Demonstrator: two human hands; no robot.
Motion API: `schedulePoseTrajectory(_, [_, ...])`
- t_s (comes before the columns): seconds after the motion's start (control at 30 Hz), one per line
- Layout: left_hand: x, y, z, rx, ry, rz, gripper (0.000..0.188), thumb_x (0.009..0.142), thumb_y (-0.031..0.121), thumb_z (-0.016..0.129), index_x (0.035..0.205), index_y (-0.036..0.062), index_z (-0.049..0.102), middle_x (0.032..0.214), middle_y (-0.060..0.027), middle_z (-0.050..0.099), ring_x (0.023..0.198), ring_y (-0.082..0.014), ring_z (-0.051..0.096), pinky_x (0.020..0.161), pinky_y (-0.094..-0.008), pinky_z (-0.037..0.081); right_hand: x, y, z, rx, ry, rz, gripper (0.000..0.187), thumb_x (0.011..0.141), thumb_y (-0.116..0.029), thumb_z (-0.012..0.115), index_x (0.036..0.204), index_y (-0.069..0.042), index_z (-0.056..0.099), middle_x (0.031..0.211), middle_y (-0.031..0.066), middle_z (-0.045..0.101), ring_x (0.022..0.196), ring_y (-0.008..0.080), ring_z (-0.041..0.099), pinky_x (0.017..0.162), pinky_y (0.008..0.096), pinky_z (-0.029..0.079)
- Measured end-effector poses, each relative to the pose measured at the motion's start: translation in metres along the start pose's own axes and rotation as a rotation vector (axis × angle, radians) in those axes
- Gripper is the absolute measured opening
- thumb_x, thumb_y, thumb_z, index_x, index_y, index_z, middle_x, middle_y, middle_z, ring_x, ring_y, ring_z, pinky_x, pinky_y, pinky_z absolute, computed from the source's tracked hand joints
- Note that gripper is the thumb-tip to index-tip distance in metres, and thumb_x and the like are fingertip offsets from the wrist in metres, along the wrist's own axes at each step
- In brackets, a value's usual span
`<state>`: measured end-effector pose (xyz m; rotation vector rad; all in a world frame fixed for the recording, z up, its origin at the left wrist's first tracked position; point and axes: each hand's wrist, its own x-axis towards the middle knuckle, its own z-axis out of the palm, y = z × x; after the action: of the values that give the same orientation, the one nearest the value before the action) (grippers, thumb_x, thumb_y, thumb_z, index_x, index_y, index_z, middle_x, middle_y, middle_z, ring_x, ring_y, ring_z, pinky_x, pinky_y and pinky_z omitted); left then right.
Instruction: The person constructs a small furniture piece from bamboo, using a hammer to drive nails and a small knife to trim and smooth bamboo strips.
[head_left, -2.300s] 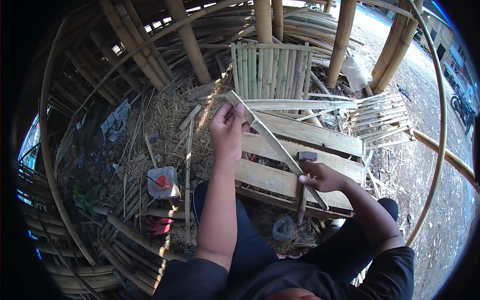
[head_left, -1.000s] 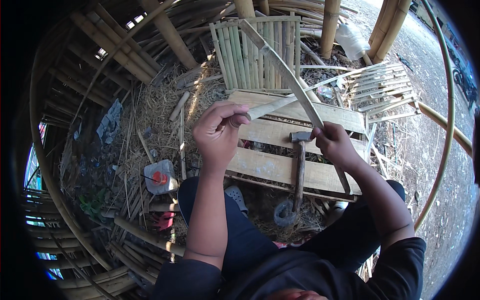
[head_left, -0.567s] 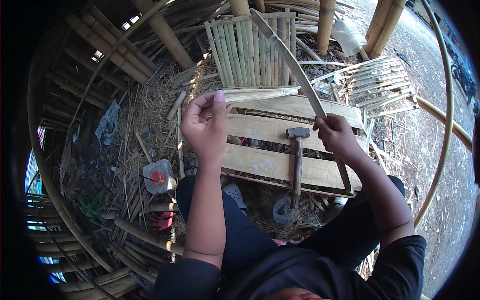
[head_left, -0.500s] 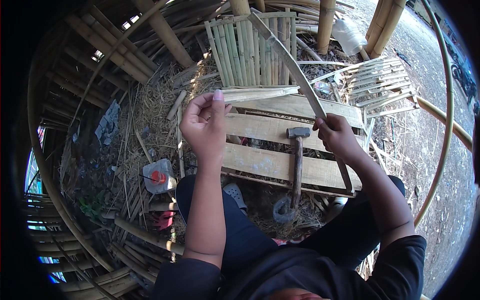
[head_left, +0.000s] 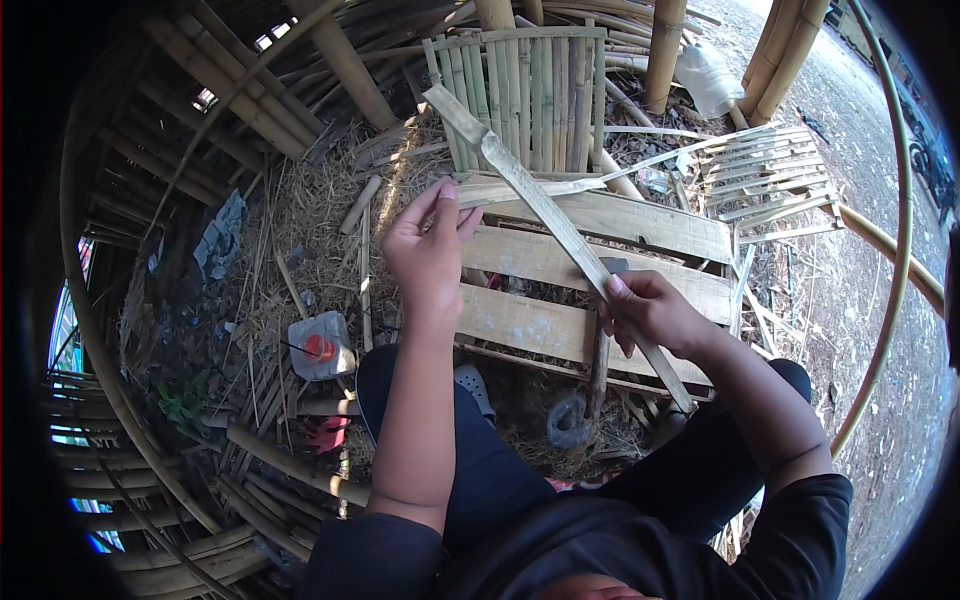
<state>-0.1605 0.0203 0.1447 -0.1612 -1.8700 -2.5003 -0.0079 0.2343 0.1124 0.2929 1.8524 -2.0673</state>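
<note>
My left hand pinches the near end of thin split bamboo strips, which stretch to the right above the bench. A longer flat bamboo slat is gripped by my right hand, thumb on top. It slants from the upper left down toward my right knee and crosses in front of the strips. Below lies a low wooden plank bench. On it rests a hammer, its head and upper handle partly covered by the slat and my right hand.
Beyond the bench stands an upright bamboo-slat panel. A smaller slatted frame lies to the right. At left sits a pale block with a red round item on it. Bamboo posts and a curved pole rise around the workplace.
My right hand has moved left and nearer to me, turning the slat so its broad pale face shows. The slat's upper end has swung left and down. My left hand still pinches the strips.
</note>
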Motion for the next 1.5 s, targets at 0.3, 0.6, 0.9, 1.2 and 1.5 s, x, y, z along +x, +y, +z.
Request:
schedulePoseTrajectory(0.3, [0.010,-0.006,-0.011,-0.150,0.070,-0.129,0.028,0.098,0.011,0.064,0.116,-0.0106,0.060,0.107,-0.0129,0.064,0.098,-0.0211,0.067,0.095,-0.0370,0.060,-0.008,-0.009,0.002,-0.334,0.177,0.229,0.054,0.100,-0.050,0.056,0.083,0.001,0.064,0.059,0.0006,0.049,0.051,0.0104,0.048,0.046,0.0268,0.039])
schedulePoseTrajectory(0.6, [0.014,-0.007,-0.017,-0.201,0.084,-0.135,0.020,0.097,0.008,0.065,0.108,-0.0077,0.062,0.104,-0.0120,0.066,0.095,-0.0224,0.068,0.098,-0.0404,0.058,-0.019,-0.006,-0.037,-0.265,0.106,0.066,0.065,0.103,-0.059,0.042,0.069,-0.005,0.052,0.058,-0.0019,0.043,0.052,0.0089,0.040,0.048,0.0272,0.034])
schedulePoseTrajectory(0.9, [0.015,-0.014,-0.019,-0.213,0.051,-0.151,0.025,0.096,0.006,0.065,0.114,-0.0106,0.061,0.110,-0.0139,0.064,0.102,-0.0226,0.066,0.098,-0.0372,0.059,-0.007,0.008,-0.019,-0.672,0.106,0.118,0.076,0.104,-0.062,0.034,0.078,0.006,0.057,0.061,0.0098,0.049,0.065,0.0201,0.045,0.067,0.0411,0.042])
schedulePoseTrajectory(1.2, [0.014,-0.009,-0.017,-0.281,0.090,-0.193,0.021,0.097,0.007,0.063,0.111,-0.0094,0.062,0.105,-0.0139,0.065,0.096,-0.0200,0.067,0.099,-0.0403,0.058,-0.012,-0.002,-0.022,-0.773,0.042,0.107,0.074,0.105,-0.059,0.033,0.077,0.005,0.056,0.062,0.0126,0.052,0.064,0.0237,0.048,0.068,0.0429,0.043])
schedulePoseTrajectory(1.5, [0.014,-0.005,-0.017,-0.293,0.096,-0.203,0.019,0.096,0.004,0.064,0.110,-0.0086,0.063,0.102,-0.0129,0.066,0.095,-0.0193,0.067,0.099,-0.0410,0.058,-0.010,-0.001,-0.020,-0.813,0.041,0.091,0.072,0.105,-0.059,0.031,0.080,0.004,0.057,0.063,0.0137,0.053,0.065,0.0258,0.050,0.069,0.0440,0.044])
